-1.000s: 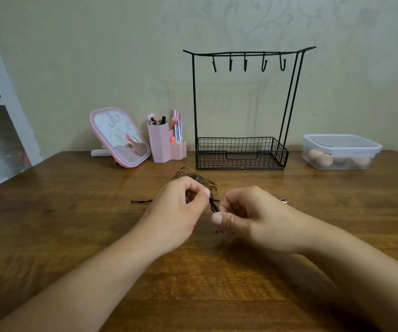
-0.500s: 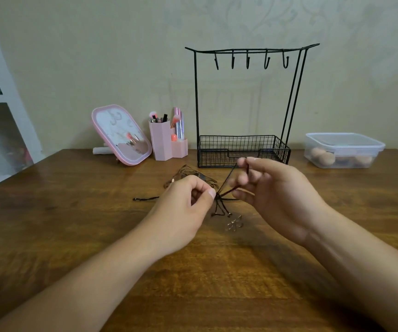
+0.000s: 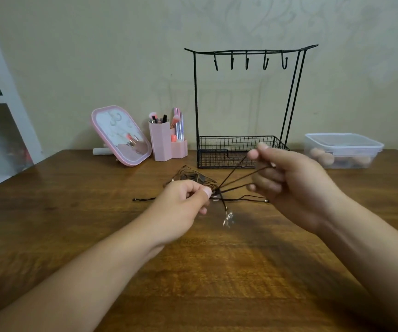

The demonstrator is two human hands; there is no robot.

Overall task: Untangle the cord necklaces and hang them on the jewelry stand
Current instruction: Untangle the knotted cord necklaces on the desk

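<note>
Wooden table (image 3: pixel 73 236) fills the lower view and carries everything. The jewelry stand (image 3: pixel 243 104) is the landmark: black wire frame, upright at the back of the table against the wall, five hooks (image 3: pixel 247 63) along its top bar, all bare, and a wire basket (image 3: pixel 219 152) at its base. Right of the stand, a clear lidded box (image 3: pixel 344 149) with round peach-coloured items inside. Left of the stand, a pink brush holder (image 3: pixel 163 144) with brushes in it; further left, a pink-framed mirror (image 3: pixel 119 135) tilted back. Right hand (image 3: pixel 293 185), in front of the stand's basket, fingers curled and pinching several taut strands pulled up and out. Left hand (image 3: pixel 183 207), in front of and left of the stand, thumb and forefinger pinching the knot where those strands meet. Cord necklaces (image 3: pixel 236 180) lie in front of the stand: taut lines between the two hands, a loose brown tangle (image 3: pixel 188 174) on the table behind the left hand, dark ends trailing flat to either side. A small metallic pendant (image 3: pixel 228 218) hangs below the knot; blurred, possibly just touching the table.
</note>
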